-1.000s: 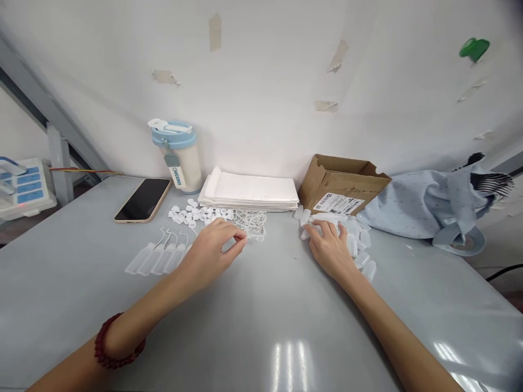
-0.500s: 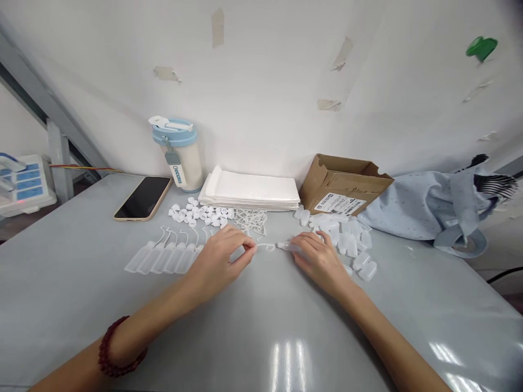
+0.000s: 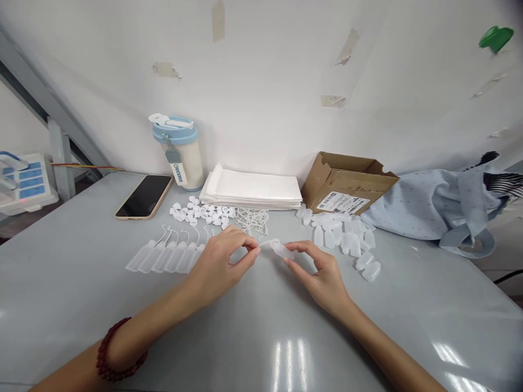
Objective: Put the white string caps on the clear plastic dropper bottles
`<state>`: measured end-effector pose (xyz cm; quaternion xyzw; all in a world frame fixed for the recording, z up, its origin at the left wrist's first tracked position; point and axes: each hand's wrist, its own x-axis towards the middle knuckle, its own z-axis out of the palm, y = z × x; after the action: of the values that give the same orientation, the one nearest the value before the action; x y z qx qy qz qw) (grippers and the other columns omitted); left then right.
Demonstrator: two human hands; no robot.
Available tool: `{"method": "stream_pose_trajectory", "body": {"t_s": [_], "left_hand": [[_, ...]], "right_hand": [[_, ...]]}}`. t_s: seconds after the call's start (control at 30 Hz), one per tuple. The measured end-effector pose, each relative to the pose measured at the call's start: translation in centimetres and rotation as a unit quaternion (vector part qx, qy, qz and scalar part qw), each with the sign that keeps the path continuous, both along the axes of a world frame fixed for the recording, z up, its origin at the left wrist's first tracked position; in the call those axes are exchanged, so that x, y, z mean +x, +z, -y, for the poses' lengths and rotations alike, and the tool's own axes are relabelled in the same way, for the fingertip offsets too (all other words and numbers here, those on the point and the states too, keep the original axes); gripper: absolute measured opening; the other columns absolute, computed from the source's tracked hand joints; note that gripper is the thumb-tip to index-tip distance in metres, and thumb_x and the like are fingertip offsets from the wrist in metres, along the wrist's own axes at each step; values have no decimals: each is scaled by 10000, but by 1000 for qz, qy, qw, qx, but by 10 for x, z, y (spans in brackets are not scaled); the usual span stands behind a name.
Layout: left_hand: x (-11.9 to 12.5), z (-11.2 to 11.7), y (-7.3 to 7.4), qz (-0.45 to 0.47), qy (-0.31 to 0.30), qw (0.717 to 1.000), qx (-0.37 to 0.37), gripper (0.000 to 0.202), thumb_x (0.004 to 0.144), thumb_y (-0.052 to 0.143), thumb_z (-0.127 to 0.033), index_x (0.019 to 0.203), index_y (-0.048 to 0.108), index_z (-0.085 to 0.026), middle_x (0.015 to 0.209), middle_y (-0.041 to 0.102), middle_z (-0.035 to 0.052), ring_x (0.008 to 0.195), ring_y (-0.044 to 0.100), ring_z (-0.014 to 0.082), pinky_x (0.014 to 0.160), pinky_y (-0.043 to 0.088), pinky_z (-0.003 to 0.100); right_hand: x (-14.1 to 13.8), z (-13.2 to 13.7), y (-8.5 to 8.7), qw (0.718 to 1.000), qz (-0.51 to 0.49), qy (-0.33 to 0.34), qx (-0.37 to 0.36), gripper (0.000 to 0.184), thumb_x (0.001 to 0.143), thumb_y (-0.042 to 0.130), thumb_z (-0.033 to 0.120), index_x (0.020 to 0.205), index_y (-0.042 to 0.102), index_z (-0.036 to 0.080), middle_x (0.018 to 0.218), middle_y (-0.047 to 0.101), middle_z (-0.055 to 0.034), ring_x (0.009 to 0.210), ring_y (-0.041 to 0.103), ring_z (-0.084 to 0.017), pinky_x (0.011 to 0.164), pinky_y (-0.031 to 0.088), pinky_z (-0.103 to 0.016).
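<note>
My left hand (image 3: 229,253) pinches one end of a thin white strap (image 3: 267,241) between thumb and fingertips. The strap's looped end meets the neck of a small translucent plastic bottle (image 3: 283,251); whether it is around the neck or only against it I cannot tell. Thumb and fingers of my right hand (image 3: 321,275) grip that bottle by its body, tilted above the table. Beside my left forearm lies a row of similar bottles (image 3: 165,257) with straps on their necks. Behind my left hand is a heap of loose straps (image 3: 252,219).
White caps (image 3: 204,212) lie before a stack of white sleeves (image 3: 257,188). Loose bottles (image 3: 347,234) spread in front of a cardboard box (image 3: 347,179). A phone (image 3: 144,197) and a tumbler (image 3: 180,155) stand left; cloth (image 3: 412,204) and a tape roll (image 3: 469,242) are right.
The bottle in my right hand has come up against the strap's loop, closing the gap between them. My right fingers have shifted on the bottle; my left hand stays nearly still.
</note>
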<state>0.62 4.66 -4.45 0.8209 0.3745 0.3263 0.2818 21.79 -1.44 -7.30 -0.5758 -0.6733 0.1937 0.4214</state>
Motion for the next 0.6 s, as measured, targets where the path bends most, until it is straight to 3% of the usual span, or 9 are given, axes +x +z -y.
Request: {"method": "stream_pose_trajectory", "body": {"t_s": [0.47, 0.6], "left_hand": [[-1, 2, 3, 21, 18, 999, -16, 106, 838, 549, -220, 760, 620, -214, 745, 651, -12, 780, 568, 150, 597, 438, 228], [0, 2, 3, 19, 12, 1000, -14, 113, 837, 547, -216, 754, 622, -211, 732, 648, -14, 762, 568, 145, 655, 458, 244]], "right_hand": [[-2, 0, 1, 999, -28, -36, -27, 127, 826, 613, 289, 939, 643, 238, 921, 695, -6, 868, 616, -178, 812, 481, -319], [-2, 0, 1, 999, -29, -29, -26, 128, 827, 613, 280, 944, 645, 242, 927, 700, -3, 870, 621, -172, 818, 483, -314]]}}
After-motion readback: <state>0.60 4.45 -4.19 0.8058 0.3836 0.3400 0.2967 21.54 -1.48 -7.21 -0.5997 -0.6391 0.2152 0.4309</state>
